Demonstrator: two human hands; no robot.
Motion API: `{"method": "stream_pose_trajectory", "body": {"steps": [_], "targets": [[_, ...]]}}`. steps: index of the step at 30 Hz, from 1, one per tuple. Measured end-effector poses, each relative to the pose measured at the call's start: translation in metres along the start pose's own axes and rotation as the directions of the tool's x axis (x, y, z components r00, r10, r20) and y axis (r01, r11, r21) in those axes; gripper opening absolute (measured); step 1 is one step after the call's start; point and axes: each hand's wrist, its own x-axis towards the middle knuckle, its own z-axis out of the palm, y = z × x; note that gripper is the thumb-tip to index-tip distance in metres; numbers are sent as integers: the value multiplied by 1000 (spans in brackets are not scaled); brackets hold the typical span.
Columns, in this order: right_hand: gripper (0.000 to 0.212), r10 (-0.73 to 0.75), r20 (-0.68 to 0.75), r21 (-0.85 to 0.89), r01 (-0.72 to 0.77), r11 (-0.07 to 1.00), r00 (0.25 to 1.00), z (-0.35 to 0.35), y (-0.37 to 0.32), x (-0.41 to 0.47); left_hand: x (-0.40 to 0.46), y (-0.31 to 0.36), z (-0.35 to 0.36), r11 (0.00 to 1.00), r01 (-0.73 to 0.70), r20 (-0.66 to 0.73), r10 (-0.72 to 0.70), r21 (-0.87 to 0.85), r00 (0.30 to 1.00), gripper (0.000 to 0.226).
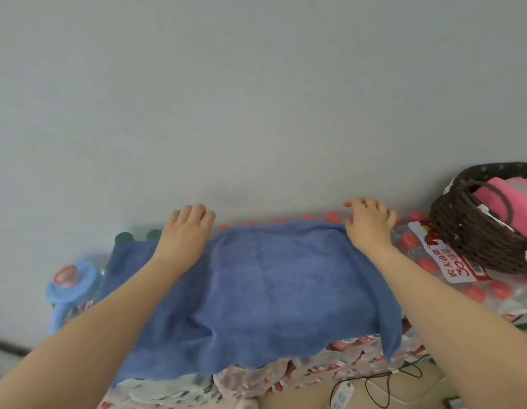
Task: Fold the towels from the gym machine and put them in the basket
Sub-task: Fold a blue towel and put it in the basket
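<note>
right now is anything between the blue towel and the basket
Nothing visible blocks the way. The blue towel lies spread under both hands, and the basket sits to its right with an open top, already holding a pink towel.

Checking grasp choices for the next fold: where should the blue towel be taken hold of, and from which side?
Probably the two far corners of the blue towel, beneath the left hand and right hand. Pinch each from above and draw them toward the near edge, since the towel lies spread flat and wide across the packs of bottles.
</note>
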Motion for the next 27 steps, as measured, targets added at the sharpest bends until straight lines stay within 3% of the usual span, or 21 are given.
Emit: {"method": "stream_pose_trajectory", "body": {"steps": [5, 8, 10, 13, 15, 17, 19, 21, 23, 24, 27], "targets": [[32, 54, 108, 173, -72, 982, 993, 7, 42, -5, 25, 75, 4, 894, -226, 26, 255, -387, 967, 28], [35, 153, 319, 318, -258, 912, 935, 7, 74, -13, 46, 131, -2, 811, -161, 175, 307, -562, 935, 41], [39, 200, 451, 380, -390, 839, 870, 13, 91, -10, 57, 156, -3, 823, -55, 362, 308, -566, 880, 50], [47, 249, 547, 512, -555, 656, 799, 25, 110, 6, 61, 180, 3, 828, 62, 469, 252, -557, 846, 65], [27, 198, 555, 622, -561, 545, 808, 19, 106, 17, 60, 187, 8, 840, 89, 483, 217, -535, 848, 79], [22, 142, 532, 700, -528, 481, 835, 12, 101, 31, 57, 189, 10, 860, 68, 465, 206, -506, 861, 94], [25, 161, 432, 723, -448, 526, 887, 7, 101, 50, 55, 189, 11, 876, 47, 459, 205, -479, 865, 104], [27, 188, 234, 623, -296, 725, 954, 1, 104, 67, 54, 190, 11, 891, 47, 455, 184, -451, 871, 108], [23, 138, 140, 340, -178, 923, 981, -2, 102, 71, 54, 191, 11, 904, 98, 474, 125, -417, 872, 109], [24, 91, 134, 197, -116, 973, 987, -2, 98, 69, 54, 192, 10, 906, 142, 495, 83, -400, 865, 110], [27, -20, 184, -80, 35, 996, 983, 10, 84, 54, 54, 191, 8, 891, 226, 561, 38, -394, 827, 111]]}}
